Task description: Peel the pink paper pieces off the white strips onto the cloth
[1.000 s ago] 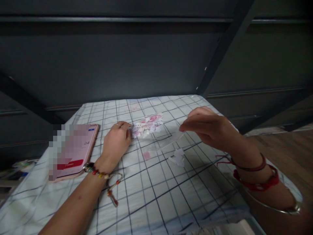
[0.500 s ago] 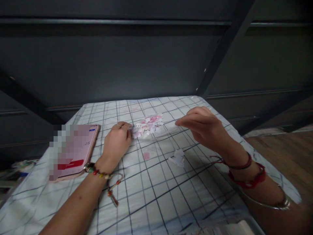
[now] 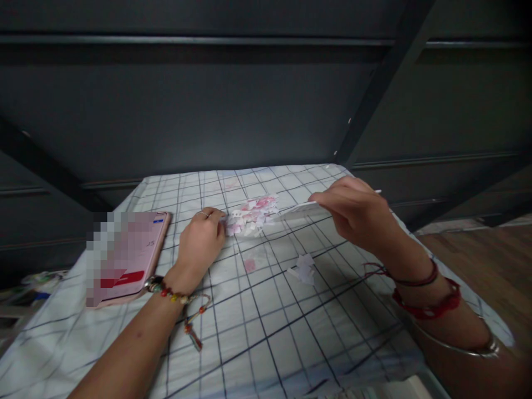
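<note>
In the head view, my left hand (image 3: 201, 235) rests on the table with its fingers closed at the left edge of a pile of small pink and white paper pieces (image 3: 254, 215). Clear plastic seems to lie at the pile's edge by those fingertips; what they pinch is unclear. My right hand (image 3: 353, 213) is raised right of the pile, fingers closed round a thin white stick-like tool (image 3: 305, 205). Its front end points left toward the pile, and its other end shows past the knuckles. Nearer to me lie a white paper scrap (image 3: 305, 269) and a pink patch (image 3: 250, 265).
A checked cloth (image 3: 266, 310) covers the table. On the left lies a phone in a pink case (image 3: 164, 235), its screen partly blurred out. A dark panelled wall (image 3: 208, 111) stands behind the table. At the bottom edge, part of a pale object (image 3: 409, 388) shows.
My right hand has shifted slightly right, and the white tool in it now shows more clearly. My left hand stays almost in place at the pile.
</note>
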Motion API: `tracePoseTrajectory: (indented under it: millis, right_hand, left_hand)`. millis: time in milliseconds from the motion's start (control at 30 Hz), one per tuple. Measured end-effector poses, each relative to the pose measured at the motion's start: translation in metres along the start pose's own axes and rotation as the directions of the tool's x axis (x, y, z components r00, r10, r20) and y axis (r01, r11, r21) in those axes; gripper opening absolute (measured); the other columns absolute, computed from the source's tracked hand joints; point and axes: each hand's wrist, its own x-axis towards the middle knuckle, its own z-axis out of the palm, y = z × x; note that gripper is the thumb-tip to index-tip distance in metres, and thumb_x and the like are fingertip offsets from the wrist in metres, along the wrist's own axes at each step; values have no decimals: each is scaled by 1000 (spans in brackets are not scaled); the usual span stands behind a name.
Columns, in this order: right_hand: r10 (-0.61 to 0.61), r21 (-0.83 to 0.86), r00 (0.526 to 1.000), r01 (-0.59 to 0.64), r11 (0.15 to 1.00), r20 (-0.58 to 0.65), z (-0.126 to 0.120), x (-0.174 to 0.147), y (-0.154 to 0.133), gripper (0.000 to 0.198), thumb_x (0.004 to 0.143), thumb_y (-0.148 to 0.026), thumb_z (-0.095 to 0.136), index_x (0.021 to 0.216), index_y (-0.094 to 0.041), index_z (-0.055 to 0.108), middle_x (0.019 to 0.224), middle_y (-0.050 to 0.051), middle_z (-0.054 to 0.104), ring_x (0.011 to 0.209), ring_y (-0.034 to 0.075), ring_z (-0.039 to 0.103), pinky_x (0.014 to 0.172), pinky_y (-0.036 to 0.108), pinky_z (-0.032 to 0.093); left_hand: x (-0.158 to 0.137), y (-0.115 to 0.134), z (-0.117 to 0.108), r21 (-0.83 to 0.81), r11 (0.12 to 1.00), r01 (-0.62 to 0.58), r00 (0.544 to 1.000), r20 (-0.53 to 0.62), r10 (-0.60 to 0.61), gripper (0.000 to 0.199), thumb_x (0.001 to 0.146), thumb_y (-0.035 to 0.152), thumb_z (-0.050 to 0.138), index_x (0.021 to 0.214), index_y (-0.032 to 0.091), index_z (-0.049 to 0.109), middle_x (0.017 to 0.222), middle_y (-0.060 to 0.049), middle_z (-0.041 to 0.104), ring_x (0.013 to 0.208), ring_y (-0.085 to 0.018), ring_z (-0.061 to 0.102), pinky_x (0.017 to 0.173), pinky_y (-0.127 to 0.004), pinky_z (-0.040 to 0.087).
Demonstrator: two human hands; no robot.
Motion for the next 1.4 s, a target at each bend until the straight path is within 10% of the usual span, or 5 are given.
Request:
tracePoseTrajectory:
  millis: [233,833,1400]
  right_hand:
    - [-141,36,990,141,989,-5,6,3,-12,34,78,1,42,96,-18,63,71,1,62,67,16,48,62,29,36]
    - [27,-212,1000,-23,977,16,10,0,4,36,73,3,42,94,-18,64,75,3,66,76,20,50,65,33,34]
    - [-26,-6,1000,26,1000,4,6,-2,13,37,72,6,40,84,-21,63,71,1,65,77,18,54,68,31,39]
  left_hand:
    - [0,0,0,-8,1000,-9,1000,-9,9,37,85,12,35,108,13,64,114,-10,64,99,-26,61,82,-37,51]
    - [1,-2,1,-17,1000,-9,1000,-20,9,34,85,11,39,107,15,64,112,-8,65,99,-24,61,81,-34,51]
    - [1,-3,3,-32,999,-38,999,-40,36,37,85,12,35,107,11,64,113,-12,64,101,-27,61,86,-40,51]
